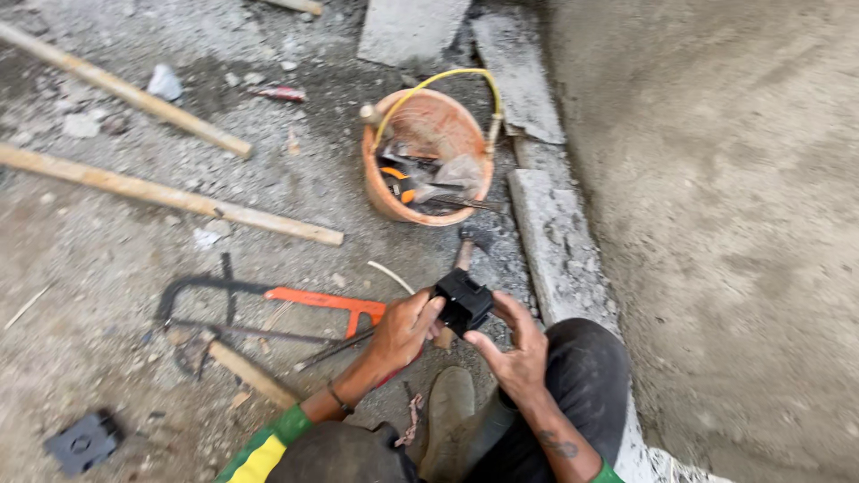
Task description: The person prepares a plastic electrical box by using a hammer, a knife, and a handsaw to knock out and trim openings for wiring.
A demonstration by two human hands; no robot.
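I hold a small black box-shaped plastic part between both hands, above my knees. My left hand grips its left side with the fingers curled round it. My right hand pinches its lower right edge with thumb and fingertips. Below the hands are my dark trousers and a worn boot. A hammer lies on the ground just beyond the part, its handle partly hidden behind it.
An orange bucket with a yellow handle holds tools. A hacksaw with an orange handle lies at left. Two wooden sticks cross the rubble floor. Another black box lies at lower left. Concrete blocks edge a grey wall at right.
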